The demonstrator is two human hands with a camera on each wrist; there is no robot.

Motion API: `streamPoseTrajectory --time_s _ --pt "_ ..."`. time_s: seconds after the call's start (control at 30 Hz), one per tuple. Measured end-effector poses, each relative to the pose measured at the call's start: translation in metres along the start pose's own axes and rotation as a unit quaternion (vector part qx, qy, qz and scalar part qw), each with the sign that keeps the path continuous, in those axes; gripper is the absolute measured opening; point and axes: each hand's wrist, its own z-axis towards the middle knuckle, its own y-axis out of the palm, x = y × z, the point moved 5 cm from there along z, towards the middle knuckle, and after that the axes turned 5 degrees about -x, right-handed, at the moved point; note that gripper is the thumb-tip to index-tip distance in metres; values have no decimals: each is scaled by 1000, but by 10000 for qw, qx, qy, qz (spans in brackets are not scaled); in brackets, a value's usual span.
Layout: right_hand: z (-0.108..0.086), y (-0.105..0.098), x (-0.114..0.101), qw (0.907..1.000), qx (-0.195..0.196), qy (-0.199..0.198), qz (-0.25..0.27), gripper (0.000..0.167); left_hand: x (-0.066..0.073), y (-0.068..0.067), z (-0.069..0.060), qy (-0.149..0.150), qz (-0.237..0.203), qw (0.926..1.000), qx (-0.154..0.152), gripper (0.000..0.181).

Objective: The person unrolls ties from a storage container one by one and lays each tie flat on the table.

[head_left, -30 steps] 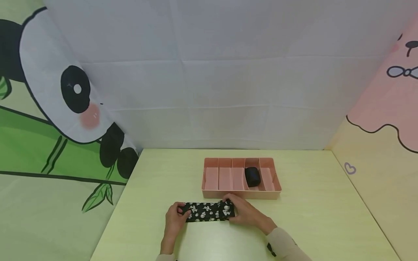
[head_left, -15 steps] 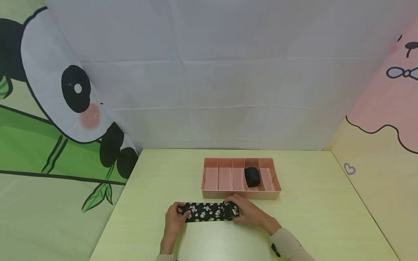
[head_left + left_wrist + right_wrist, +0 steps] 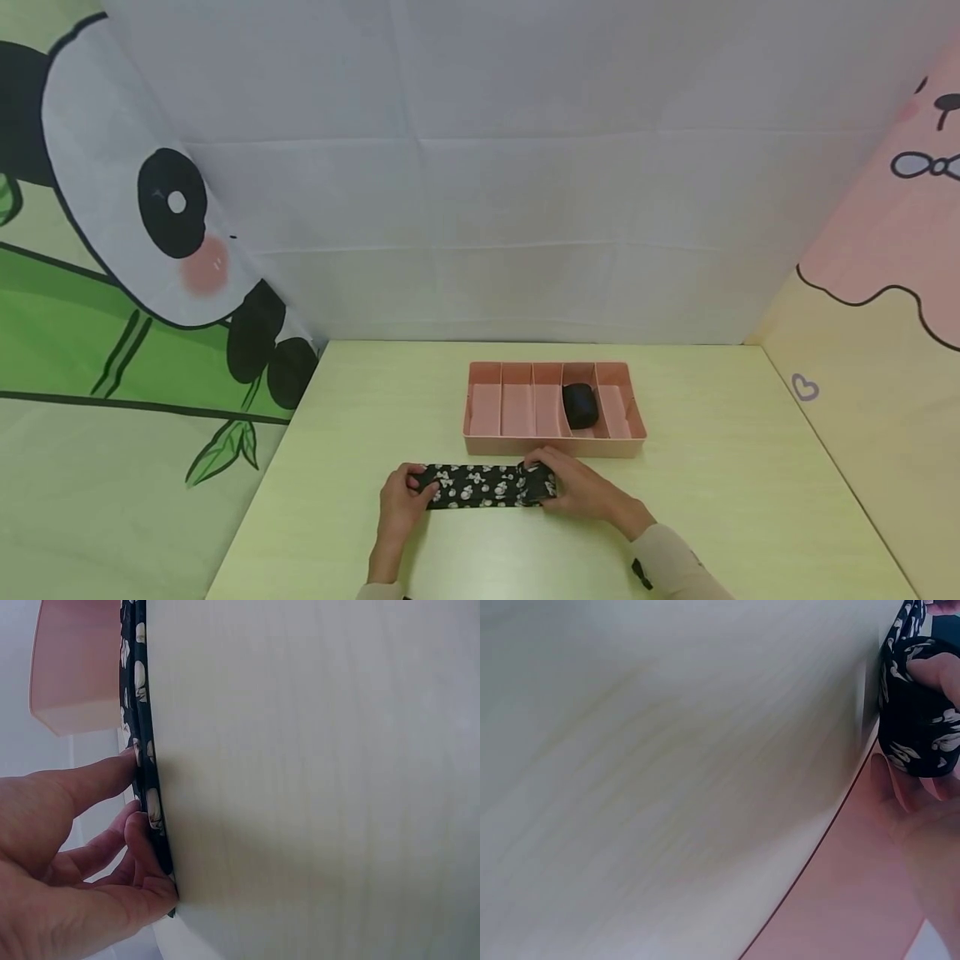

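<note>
A flat black cloth strip (image 3: pixel 476 486) with a pale print lies across the table in front of the pink box. My left hand (image 3: pixel 401 500) pinches its left end between thumb and fingers. At the other end, the cloth is doubled into a thick rolled bundle (image 3: pixel 537 483), and my right hand (image 3: pixel 583 492) holds it with thumb and fingers on opposite edges. The left wrist view shows the strip (image 3: pixel 139 682) edge-on, in layers, with fingertips at its end. In the right wrist view the rolled end (image 3: pixel 915 742) bulges between the fingers.
Just behind the strip stands a pink box (image 3: pixel 555 447) with several narrow compartments. One compartment, right of the middle, contains a black rounded bundle (image 3: pixel 580 406). The pale yellow table (image 3: pixel 750 467) meets a white cloth backdrop (image 3: pixel 525 292) and printed side panels.
My right hand has moved to the right with the rolled end, and the flat stretch of cloth between the hands has become longer. My left hand stays in place at its end.
</note>
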Motion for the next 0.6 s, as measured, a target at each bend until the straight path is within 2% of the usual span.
streamPoseTrajectory --time_s 0.13,0.6 --pt "-2 0 4 10000 -9 63 20 60 1 0 -1 104 16 9999 41 32" --pt "-10 -4 8 9999 94 24 -142 63 0 0 1 -81 58 9999 -69 32"
